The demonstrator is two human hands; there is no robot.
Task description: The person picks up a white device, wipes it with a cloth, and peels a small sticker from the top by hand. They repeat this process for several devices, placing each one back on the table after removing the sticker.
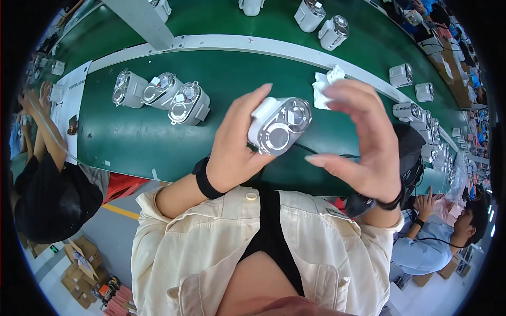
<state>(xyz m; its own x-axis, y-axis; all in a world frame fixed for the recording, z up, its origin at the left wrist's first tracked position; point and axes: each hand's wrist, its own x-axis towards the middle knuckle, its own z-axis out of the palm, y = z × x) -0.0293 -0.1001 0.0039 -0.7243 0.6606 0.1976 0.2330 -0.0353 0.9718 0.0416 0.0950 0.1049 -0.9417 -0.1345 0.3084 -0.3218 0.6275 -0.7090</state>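
Left hand (232, 145): fingers wrapped round white plastic, clear-fronted oval device (280, 126), above green bench (132, 145) between front and back edges. Right hand (374, 145): fingers curved wide apart, empty. Surface runs left to three matching units (159, 95) near back-left corner.

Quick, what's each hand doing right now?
Left hand: holding a white device with a clear front.
Right hand: open, fingers curved, holding nothing.
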